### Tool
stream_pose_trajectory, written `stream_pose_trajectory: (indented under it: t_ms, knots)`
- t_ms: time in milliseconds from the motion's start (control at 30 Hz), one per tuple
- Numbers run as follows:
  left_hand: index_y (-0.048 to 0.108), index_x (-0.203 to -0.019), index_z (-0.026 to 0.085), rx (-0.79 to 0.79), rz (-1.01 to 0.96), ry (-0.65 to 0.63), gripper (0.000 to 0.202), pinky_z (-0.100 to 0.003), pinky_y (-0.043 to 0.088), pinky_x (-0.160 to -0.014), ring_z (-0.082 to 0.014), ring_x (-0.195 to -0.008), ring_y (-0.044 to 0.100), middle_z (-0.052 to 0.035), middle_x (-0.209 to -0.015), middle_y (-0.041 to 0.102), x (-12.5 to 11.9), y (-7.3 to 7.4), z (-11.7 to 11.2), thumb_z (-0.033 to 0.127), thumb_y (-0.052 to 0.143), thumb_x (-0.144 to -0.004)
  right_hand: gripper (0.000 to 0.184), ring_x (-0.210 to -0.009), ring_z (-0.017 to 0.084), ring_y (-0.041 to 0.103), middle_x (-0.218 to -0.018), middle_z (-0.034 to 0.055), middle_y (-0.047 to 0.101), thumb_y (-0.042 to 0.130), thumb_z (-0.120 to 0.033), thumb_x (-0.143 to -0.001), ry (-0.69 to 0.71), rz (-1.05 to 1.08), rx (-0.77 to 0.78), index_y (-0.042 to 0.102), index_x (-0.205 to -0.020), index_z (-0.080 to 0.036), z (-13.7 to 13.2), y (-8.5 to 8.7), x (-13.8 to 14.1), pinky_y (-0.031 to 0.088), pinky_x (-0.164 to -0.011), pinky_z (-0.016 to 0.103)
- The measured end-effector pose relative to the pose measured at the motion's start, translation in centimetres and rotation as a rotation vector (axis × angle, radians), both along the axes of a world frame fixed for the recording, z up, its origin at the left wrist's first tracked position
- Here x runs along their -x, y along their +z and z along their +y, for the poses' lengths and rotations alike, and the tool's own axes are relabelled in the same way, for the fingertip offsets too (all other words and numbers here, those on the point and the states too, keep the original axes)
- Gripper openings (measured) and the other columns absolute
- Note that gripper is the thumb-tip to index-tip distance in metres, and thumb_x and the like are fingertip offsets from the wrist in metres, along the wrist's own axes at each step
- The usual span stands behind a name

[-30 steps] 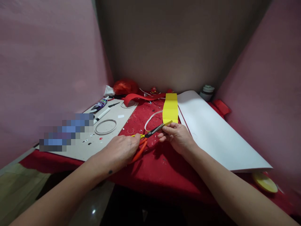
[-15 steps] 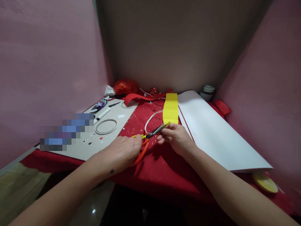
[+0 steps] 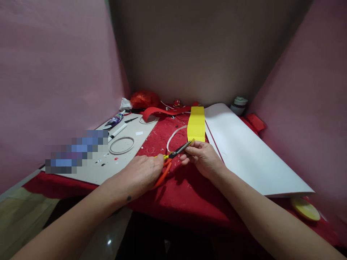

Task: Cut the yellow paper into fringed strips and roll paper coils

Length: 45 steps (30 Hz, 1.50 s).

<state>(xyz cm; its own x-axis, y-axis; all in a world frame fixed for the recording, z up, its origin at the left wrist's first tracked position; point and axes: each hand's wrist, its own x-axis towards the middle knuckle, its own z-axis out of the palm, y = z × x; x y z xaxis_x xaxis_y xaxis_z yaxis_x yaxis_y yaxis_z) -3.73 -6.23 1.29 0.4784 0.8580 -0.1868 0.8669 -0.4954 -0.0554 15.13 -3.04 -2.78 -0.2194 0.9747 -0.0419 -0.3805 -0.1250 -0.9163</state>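
Note:
My left hand [image 3: 148, 169] is closed around the handles of a pair of scissors [image 3: 174, 154], with orange and yellow grips and dark blades. The blades point up and right, toward the fingertips of my right hand [image 3: 202, 155]. Those fingers pinch a small yellow ribbed piece [image 3: 192, 141], which lies against the blade tips; most of it is hidden by blades and fingers. Just behind my right hand, a wide yellow corrugated strip [image 3: 196, 122] stretches away over the red cloth. Whether the small piece joins this strip cannot be made out.
On the left, a grey board [image 3: 89, 172] carries a grey ring [image 3: 121, 145], a white marker [image 3: 118, 132] and a dark tube [image 3: 114, 120]. A red corrugated strip [image 3: 162, 112] curves across the back. A large white sheet [image 3: 244, 155] covers the right side, with a yellow tape roll [image 3: 306, 209] below.
The scissor blades have shifted slightly and look closer together at the small yellow piece. Both hands stay in nearly the same place.

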Motion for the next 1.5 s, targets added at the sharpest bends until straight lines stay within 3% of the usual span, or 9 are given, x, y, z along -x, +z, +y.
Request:
stream_pose_trajectory:
  t_ms: [200,367,700,1033,1300,1500]
  knots:
    - [0.050,-0.085,0.017,-0.026,-0.012,-0.021,0.017,-0.032,0.040,-0.054,-0.0257,-0.061,0.064,-0.0101,-0.069,0.065,0.3,-0.1,-0.1,0.023,0.034,-0.086,0.011,-0.053,0.016,0.064,-0.067,0.0056,0.066,0.068,-0.015,-0.065,0.052,0.030,-0.033,0.061,-0.074,-0.011,0.1,0.2,-0.3,0.054,-0.051,0.027]
    - [0.051,-0.085,0.018,-0.014,-0.021,0.008,0.020,-0.032,0.040,-0.056,-0.0241,-0.060,0.063,-0.0089,-0.069,0.064,0.4,0.0,-0.3,0.020,0.031,-0.087,0.018,-0.052,0.017,0.065,-0.061,0.0012,0.063,0.070,-0.017,-0.063,-0.030,0.056,-0.008,0.055,-0.072,-0.015,0.2,0.6,-0.6,0.053,-0.047,0.026]
    - [0.053,-0.086,0.018,0.050,-0.045,0.022,0.026,-0.031,0.039,-0.057,-0.0243,-0.067,0.062,-0.0105,-0.078,0.065,0.6,0.4,-0.4,0.023,0.027,-0.087,0.016,-0.052,0.015,0.065,-0.060,0.0031,0.064,0.068,-0.021,-0.067,0.024,0.023,-0.019,0.054,-0.070,-0.015,0.2,0.3,-0.5,0.053,-0.049,0.025]
    - [0.051,-0.086,0.017,0.007,-0.004,-0.004,0.018,-0.032,0.040,-0.055,-0.0260,-0.062,0.063,-0.0114,-0.071,0.065,0.3,-0.3,-0.1,0.020,0.033,-0.084,0.013,-0.051,0.016,0.065,-0.057,0.0031,0.065,0.067,-0.019,-0.068,0.021,0.049,-0.033,0.055,-0.069,-0.015,0.2,0.0,-0.3,0.054,-0.049,0.025]
    - [0.049,-0.085,0.017,0.071,-0.033,-0.015,0.020,-0.032,0.042,-0.057,-0.0254,-0.069,0.064,-0.0124,-0.082,0.066,-0.1,0.5,-0.4,0.019,0.030,-0.085,0.011,-0.048,0.015,0.064,-0.058,0.0056,0.067,0.064,-0.019,-0.068,0.057,0.018,-0.036,0.054,-0.070,-0.014,0.1,0.0,-0.2,0.054,-0.049,0.025]
    - [0.051,-0.085,0.018,0.044,-0.037,-0.013,0.024,-0.032,0.041,-0.057,-0.0266,-0.068,0.064,-0.0104,-0.072,0.064,-0.3,-0.3,0.2,0.018,0.028,-0.085,0.007,-0.051,0.016,0.065,-0.060,0.0074,0.068,0.061,-0.017,-0.072,0.054,0.005,-0.042,0.056,-0.069,-0.014,0.0,0.1,-0.2,0.054,-0.051,0.027]
